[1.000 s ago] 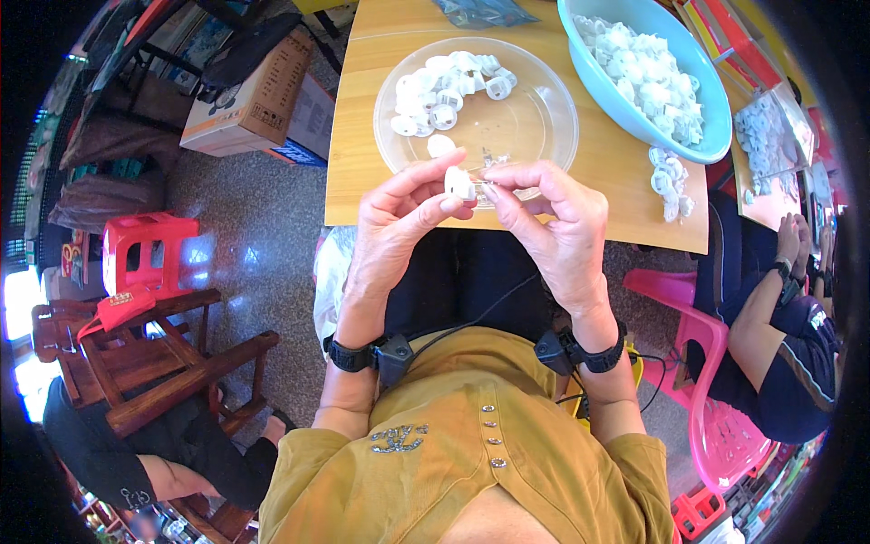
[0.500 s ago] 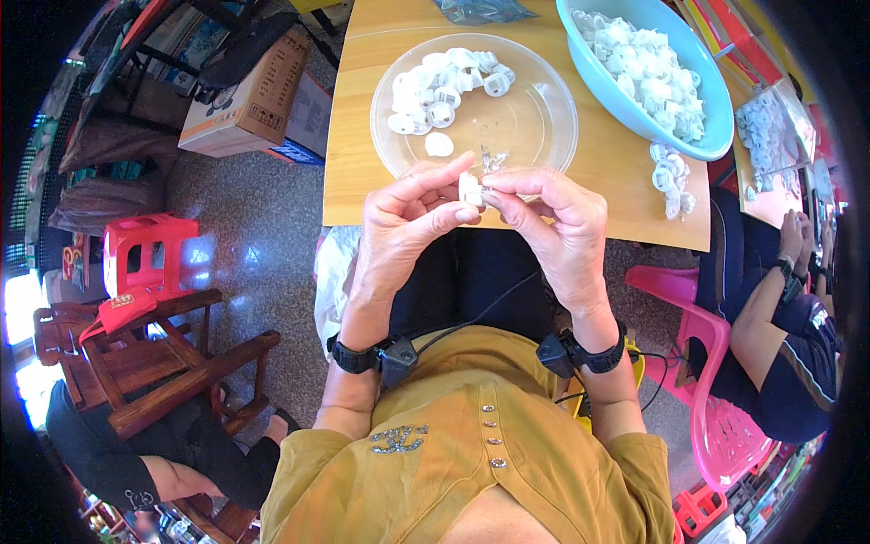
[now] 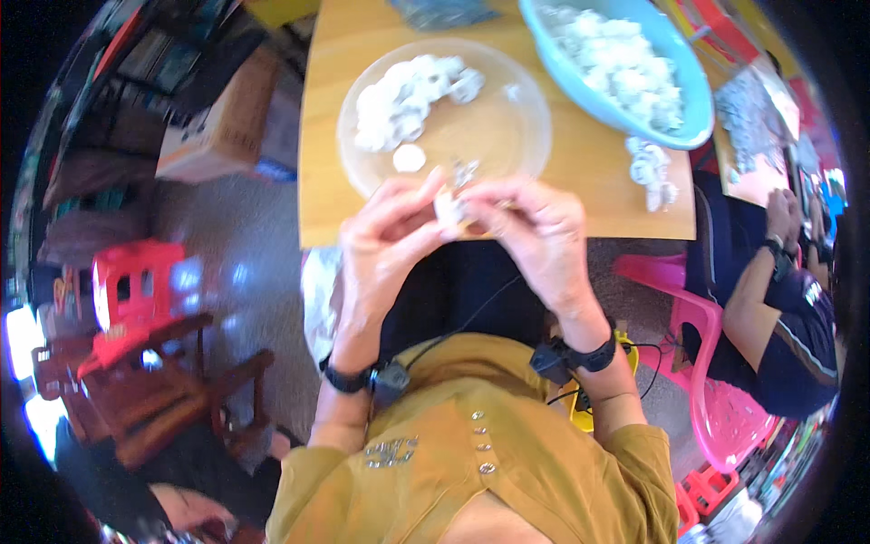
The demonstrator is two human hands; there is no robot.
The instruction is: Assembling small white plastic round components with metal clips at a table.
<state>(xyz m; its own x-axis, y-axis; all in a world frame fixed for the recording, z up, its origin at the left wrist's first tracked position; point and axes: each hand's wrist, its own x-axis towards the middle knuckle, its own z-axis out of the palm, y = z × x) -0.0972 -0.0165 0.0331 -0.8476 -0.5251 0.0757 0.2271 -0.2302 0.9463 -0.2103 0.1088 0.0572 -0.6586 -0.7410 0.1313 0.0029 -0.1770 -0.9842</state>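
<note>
Between both hands, at the table's near edge, is a small white plastic part [image 3: 448, 210], smeared by motion. My left hand [image 3: 388, 231] pinches it between thumb and fingers. From the other side my right hand [image 3: 535, 227] closes finger and thumb on or against it; whether a second tiny piece sits in that pinch is too blurred to see. Just beyond the hands stands a round clear plastic tray [image 3: 507, 118]. Several white plastic parts [image 3: 399, 100] are heaped in its left half, with a white disc [image 3: 410, 159] apart from them and small clear bits [image 3: 465, 170] near its front.
A light-blue basin [image 3: 698, 134] full of white pieces stands at the far right of the wooden table [image 3: 598, 195]. Loose white parts [image 3: 649, 172] lie near its right edge. A co-worker's arm [image 3: 757, 286] and a pink chair [image 3: 711, 363] are to the right; a red stool [image 3: 136, 281] stands left.
The whole view has shifted and blurred, with the table sliding left in it. Both hands still hold the white part together, a little lower in the picture.
</note>
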